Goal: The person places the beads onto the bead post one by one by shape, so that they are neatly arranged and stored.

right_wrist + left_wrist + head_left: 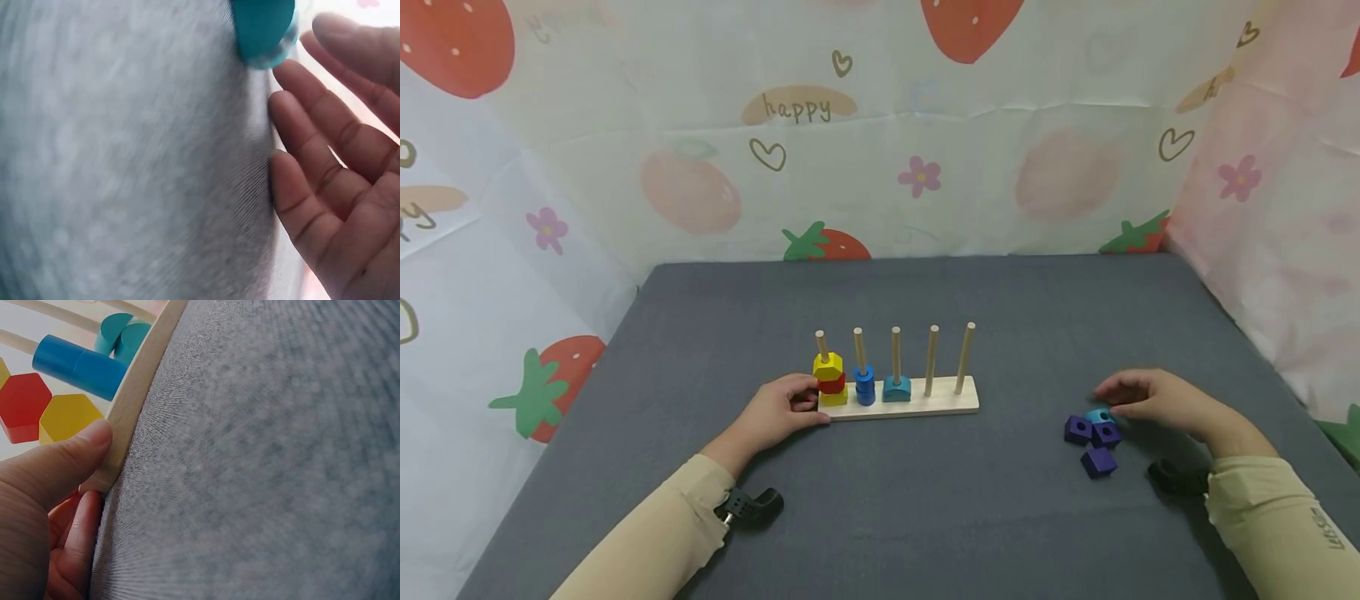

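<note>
My left hand (781,406) holds the left end of a pale wooden peg board (936,404), its thumb against the front edge in the left wrist view. On the leftmost peg, yellow and red hexagonal blocks (25,400) are stacked. The second peg bears blue cylinder blocks (865,387), and the third bears teal half-round blocks (897,389). Over on the right, my right hand (1172,404) hovers with loosely bent, parted fingers beside a loose teal half-round block (265,31). Its fingertips are right at that block.
Several purple cube blocks (1099,462) lie together by the loose teal block, left of the right hand. Two bare pegs (932,358) stand at the board's right end. Grey cloth (925,517) covers the table, with printed curtains (970,208) behind and at both sides.
</note>
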Demonstrator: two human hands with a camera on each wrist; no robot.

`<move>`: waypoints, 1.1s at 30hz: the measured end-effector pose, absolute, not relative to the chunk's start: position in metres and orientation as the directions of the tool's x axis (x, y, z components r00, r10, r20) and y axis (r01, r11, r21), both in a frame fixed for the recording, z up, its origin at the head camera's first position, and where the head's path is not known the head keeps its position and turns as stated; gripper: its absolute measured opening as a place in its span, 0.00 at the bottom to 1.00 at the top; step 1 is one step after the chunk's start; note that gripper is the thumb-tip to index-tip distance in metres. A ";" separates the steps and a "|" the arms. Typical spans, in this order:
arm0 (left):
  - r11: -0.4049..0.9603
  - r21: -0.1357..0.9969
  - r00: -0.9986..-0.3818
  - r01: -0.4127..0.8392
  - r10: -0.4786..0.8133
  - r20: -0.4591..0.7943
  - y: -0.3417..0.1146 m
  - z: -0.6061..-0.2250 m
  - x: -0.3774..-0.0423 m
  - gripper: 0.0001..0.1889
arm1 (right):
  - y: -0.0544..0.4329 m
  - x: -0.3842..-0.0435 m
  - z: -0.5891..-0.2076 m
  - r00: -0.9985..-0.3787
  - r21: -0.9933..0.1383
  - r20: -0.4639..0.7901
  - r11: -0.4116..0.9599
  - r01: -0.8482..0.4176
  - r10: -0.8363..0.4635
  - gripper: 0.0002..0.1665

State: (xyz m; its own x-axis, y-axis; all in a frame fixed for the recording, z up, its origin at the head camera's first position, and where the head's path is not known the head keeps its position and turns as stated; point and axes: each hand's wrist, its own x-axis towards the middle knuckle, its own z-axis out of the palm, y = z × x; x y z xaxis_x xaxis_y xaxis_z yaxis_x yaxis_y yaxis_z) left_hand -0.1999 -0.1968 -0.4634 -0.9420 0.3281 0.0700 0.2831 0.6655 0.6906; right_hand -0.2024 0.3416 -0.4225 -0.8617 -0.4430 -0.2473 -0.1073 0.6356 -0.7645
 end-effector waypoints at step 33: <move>0.668 0.699 -0.947 0.254 0.319 0.039 -0.196 -0.461 -0.198 0.28 | 0.335 -0.213 -0.421 -0.853 -0.763 -0.247 0.635 -0.122 -0.461 0.17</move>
State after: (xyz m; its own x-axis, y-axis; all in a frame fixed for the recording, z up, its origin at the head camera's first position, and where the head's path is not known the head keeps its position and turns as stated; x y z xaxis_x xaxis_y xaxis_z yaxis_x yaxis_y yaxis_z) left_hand -0.1982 -0.1958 -0.4611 -0.9468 0.3194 0.0391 0.2542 0.6680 0.6994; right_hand -0.2131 0.3355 -0.4211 -0.8526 -0.4606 -0.2467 -0.1222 0.6349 -0.7629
